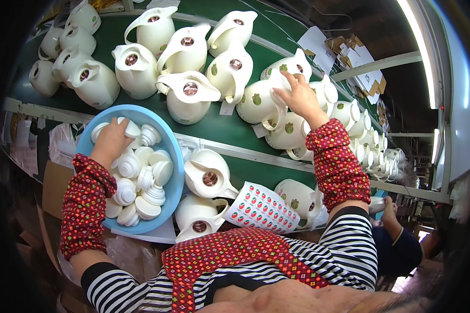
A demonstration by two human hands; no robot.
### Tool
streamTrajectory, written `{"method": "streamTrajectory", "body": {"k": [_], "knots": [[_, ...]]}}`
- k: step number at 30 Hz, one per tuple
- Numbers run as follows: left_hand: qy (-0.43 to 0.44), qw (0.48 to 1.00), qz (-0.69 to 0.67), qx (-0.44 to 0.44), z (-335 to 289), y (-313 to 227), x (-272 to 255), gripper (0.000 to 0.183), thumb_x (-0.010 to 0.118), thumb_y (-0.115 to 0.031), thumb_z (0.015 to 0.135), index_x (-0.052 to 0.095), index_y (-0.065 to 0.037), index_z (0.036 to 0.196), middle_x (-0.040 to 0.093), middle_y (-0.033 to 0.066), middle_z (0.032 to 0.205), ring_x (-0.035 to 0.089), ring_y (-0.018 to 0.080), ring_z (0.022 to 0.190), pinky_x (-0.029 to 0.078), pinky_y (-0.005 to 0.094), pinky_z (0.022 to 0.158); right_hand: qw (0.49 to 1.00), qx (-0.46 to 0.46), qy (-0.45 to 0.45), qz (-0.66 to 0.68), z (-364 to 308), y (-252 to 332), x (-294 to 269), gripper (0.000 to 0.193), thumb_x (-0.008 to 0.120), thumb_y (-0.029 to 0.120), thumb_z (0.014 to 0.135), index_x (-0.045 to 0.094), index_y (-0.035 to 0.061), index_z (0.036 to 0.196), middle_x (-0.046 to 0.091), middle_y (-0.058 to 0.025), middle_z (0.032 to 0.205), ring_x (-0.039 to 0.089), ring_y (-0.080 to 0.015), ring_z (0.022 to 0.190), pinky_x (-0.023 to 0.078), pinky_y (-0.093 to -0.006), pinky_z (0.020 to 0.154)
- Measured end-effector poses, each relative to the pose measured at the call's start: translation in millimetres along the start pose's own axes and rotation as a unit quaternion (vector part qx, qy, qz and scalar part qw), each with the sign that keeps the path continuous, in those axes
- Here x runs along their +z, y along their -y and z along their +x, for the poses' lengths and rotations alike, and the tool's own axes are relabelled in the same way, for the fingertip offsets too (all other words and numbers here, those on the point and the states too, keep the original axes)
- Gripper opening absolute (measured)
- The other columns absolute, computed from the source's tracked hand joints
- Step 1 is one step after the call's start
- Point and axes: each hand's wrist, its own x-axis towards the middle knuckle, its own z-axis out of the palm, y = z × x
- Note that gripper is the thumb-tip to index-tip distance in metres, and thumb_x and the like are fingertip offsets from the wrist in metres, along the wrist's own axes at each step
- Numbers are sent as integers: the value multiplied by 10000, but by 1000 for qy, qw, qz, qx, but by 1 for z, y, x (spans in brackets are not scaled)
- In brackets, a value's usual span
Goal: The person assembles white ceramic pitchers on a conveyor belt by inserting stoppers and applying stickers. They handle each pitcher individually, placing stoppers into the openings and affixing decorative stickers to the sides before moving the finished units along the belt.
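Note:
My left hand [111,140] reaches into a light blue basin [176,161] of white stoppers, its fingers closed round one white stopper [131,128]. Over on the right, my right hand [301,98] has its thumb and fingers apart at a cream jug [256,99] with a green printed motif. The fingertips lie against or just above that jug; I cannot tell which. Behind them another cream jug [282,67] shows its open mouth. More white stoppers [154,194] are heaped in the basin.
Several open cream jugs [136,73] stand on the green conveyor [235,122]. A long row of jugs [368,135] runs to the right. Near my apron are two jugs [209,172] and a sticker sheet [263,207]. Another person's arm [391,221] shows at lower right.

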Motion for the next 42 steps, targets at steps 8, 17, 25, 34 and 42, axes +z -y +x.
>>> {"method": "streamTrajectory", "body": {"k": [8,17,25,34,42], "knots": [[-91,900,-425,-45,-71,-21,-62,576,782,-135,883,605,-1,1414,693,187,1304,676,261,1190,529,369,1006,978,-120,165,-46,13,6,-32,906,849,48,722,472,204,1531,570,-208,1432,635,-422,1206,512,-482,1065],[68,663,-710,-229,-248,3,-85,554,744,-226,839,654,3,1335,752,84,1040,668,79,599,553,200,559,969,-160,186,9,9,4,-26,941,766,-162,686,456,137,1523,529,-167,1519,504,-378,1420,444,-440,1171],[248,853,-437,-139,-314,-31,-19,448,814,-209,752,724,-78,1171,734,164,1050,710,330,1001,558,412,893,981,-146,128,-24,16,-15,-18,805,826,74,811,473,146,1532,548,-213,1491,521,-403,1394,447,-485,1152],[330,898,-280,-86,-309,-75,-30,929,772,-179,771,355,-154,1602,665,241,952,671,428,898,537,505,830,978,-50,116,-164,31,-46,11,604,687,265,969,492,128,1524,639,-297,1335,681,-473,1136,536,-503,1022],[323,914,-243,-33,-288,-85,45,1104,851,-204,708,259,-30,1624,666,305,1037,662,480,948,542,539,860,963,-150,179,-135,22,-21,-15,856,771,145,800,422,298,1567,539,-236,1388,614,-430,1195,509,-479,1017]]}}
